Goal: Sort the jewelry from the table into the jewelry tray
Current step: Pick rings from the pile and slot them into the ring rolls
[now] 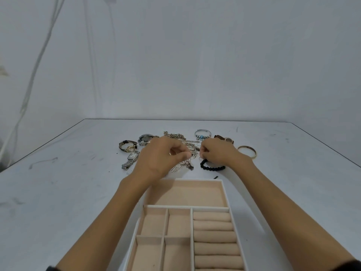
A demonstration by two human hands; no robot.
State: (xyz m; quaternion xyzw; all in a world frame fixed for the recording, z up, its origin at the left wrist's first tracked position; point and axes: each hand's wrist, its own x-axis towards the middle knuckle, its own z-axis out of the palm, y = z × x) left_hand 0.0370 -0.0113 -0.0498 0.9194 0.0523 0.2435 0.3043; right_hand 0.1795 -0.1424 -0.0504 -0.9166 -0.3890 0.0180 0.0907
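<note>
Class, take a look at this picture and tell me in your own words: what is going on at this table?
A person is sorting jewelry. Both the left hand and the right hand reach past the jewelry tray and pinch at a tangle of chains on the table. Watches, a black bead bracelet and a gold bangle lie around them, untouched. The tray compartments in view hold nothing yet.

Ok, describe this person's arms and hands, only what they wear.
Both forearms are bare from wrist to near the elbow. A dark sleeve edge shows at each bottom corner: the left sleeve and the right sleeve. The left hand and right hand wear no gloves, and neither wrist carries a watch or bracelet.
</note>
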